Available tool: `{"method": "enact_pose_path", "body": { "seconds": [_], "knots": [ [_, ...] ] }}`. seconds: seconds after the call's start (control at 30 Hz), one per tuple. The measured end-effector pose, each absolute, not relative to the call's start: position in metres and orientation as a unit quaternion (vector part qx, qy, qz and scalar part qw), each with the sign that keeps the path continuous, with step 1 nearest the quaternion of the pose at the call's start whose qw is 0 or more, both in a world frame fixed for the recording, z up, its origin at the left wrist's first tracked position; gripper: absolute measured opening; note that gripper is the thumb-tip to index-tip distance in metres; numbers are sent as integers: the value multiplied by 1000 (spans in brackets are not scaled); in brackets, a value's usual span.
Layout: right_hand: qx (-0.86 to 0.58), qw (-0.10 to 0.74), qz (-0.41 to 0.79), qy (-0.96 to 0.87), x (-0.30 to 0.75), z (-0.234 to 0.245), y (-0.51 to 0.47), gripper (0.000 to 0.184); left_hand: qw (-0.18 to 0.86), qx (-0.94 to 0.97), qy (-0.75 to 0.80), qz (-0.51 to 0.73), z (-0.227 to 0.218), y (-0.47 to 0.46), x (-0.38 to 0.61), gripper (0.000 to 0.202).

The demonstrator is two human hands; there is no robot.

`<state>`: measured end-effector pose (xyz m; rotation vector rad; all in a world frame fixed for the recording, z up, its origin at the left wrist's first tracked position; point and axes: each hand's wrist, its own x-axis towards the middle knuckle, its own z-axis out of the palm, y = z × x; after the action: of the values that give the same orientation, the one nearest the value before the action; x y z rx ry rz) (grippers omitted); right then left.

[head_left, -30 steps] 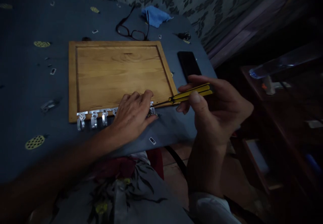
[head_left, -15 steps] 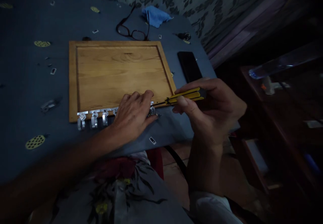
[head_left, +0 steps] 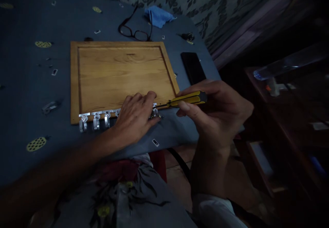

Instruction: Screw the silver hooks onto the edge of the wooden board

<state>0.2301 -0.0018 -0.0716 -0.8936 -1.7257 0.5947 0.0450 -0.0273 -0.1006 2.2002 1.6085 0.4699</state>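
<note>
A framed wooden board point(head_left: 120, 73) lies flat on the table. Along its near edge runs a metal hook rail point(head_left: 101, 112) with several silver hooks hanging past the edge. My left hand point(head_left: 136, 118) grips the rail's right part against the board, thumb on the near side and fingers over the top, hiding part of it. Between the thumb and fingers of my right hand point(head_left: 218, 109) is a yellow and black screwdriver point(head_left: 189, 98). Its shaft points left, and the tip meets the rail's right end beside my left fingers; the exact contact is too small to tell.
A loose metal hook point(head_left: 50, 107) and some tiny dark pieces point(head_left: 48, 62) lie left of the board. Eyeglasses point(head_left: 133, 32) and a blue cloth point(head_left: 159, 16) lie behind it. A black phone point(head_left: 192, 67) is to the right, near the table edge.
The screwdriver's handle has turned a little in my right fingers, and that hand has shifted slightly right. My left hand and the board stay where they were.
</note>
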Motion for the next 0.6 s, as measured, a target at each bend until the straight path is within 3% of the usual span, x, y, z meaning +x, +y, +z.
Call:
{"method": "enact_pose_path", "body": {
  "seconds": [0.17, 0.37, 0.5, 0.6],
  "knots": [
    [-377, 538, 271, -704, 224, -68, -2, 13, 193, 783, 569, 159, -99, -27, 45, 47],
    [-352, 497, 337, -718, 233, -61, -2, 29, 194, 783, 572, 150, -97, -27, 45, 44],
    [-361, 514, 291, -722, 232, -67, 1, 14, 190, 786, 567, 157, -99, -27, 45, 46],
    [-354, 548, 270, -708, 226, -71, 2, 14, 188, 788, 566, 156, -100, -27, 45, 47]
  ]
}}
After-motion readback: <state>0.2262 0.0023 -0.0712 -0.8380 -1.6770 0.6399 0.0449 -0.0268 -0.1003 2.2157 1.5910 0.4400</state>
